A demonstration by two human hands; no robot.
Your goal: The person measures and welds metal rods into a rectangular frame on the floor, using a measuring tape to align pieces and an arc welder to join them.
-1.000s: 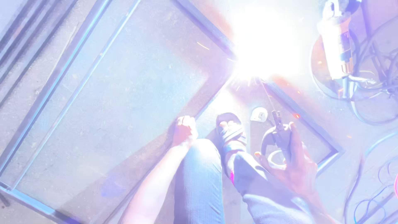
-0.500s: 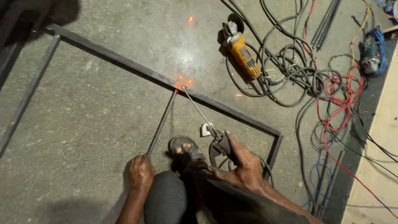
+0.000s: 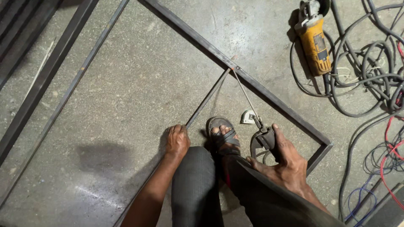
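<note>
- The left hand (image 3: 177, 142) was closed over the near end of a thin bar (image 3: 208, 98) and pressed it to the floor (image 3: 126, 105).
- The bar ran slanting up and right to meet the frame (image 3: 273, 96) at a joint (image 3: 232, 68).
- The right hand (image 3: 286, 162) was clamped on an electrode holder (image 3: 264, 138); its rod (image 3: 246, 96) slanted up to the same joint, tip touching or just short of it, which I could not tell.
- A sandalled foot (image 3: 223, 136) stood between the two hands, just beside the bar's near end.
- A small white piece (image 3: 248, 116) lay on the floor just beside the holder.
- The frame's long rail crossed from top centre down to a corner (image 3: 326, 146) at the right, near the right hand.
- A second rail (image 3: 75, 84) ran down the left side; bare floor lay open between it and the bar.
- A yellow grinder (image 3: 315, 42) lay beyond the frame at upper right, well apart from the hands.
- Cables (image 3: 366, 71) crowded the right edge, looping close to the frame's corner.
</note>
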